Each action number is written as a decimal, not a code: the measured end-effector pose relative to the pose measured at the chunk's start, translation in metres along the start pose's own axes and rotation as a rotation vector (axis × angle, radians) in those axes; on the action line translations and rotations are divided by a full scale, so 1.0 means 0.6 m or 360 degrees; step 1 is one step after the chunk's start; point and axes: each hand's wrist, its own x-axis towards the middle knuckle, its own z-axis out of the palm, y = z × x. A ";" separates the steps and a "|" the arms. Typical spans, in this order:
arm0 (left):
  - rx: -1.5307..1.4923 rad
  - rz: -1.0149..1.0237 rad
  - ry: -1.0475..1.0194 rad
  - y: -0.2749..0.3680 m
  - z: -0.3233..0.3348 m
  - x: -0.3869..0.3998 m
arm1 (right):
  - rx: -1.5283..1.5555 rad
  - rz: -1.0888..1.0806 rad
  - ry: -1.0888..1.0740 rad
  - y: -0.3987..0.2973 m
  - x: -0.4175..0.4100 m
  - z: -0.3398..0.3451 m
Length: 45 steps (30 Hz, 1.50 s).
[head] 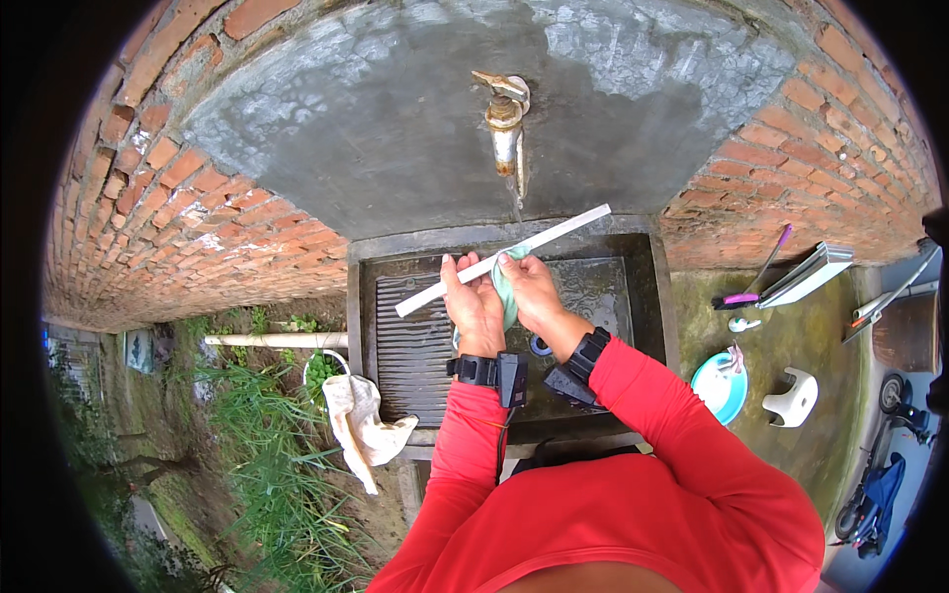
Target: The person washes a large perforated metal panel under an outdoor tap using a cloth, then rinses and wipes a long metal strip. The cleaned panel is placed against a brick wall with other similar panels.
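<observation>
A long, narrow white bar [571, 226] slants across both hands above a dark concrete wash sink [663, 296]. My left hand [474, 307] is under its lower part, palm up, with the thumb against the bar. My right hand [532, 290] presses a pale green cloth [504, 285] around the bar's middle, thumb on top. From the worn metal tap [506, 133] on the wall, a thin stream of water falls just behind the bar. The sink's left part is a ribbed washboard [404, 348]; its right part is a basin holding shallow water.
A whitish cloth [363, 422] hangs over the sink's left front corner, near green plants [267, 430]. On the right floor are a turquoise basin [730, 385], a white stool [793, 398], a purple broom [741, 298] and leaning panels [812, 274]. Brick walls [771, 163] flank the sink.
</observation>
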 end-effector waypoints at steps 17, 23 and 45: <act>-0.0057 0.0071 -0.0042 0.043 -0.018 -0.021 | -0.0466 -0.0224 0.0173 -0.011 0.053 0.012; -0.0155 0.0016 -0.0043 0.092 -0.040 -0.023 | -0.0516 -0.0343 0.0225 0.025 0.088 0.012; -0.0168 0.0115 -0.0172 0.114 -0.069 -0.049 | -0.1040 -0.0337 0.0720 0.006 0.211 -0.039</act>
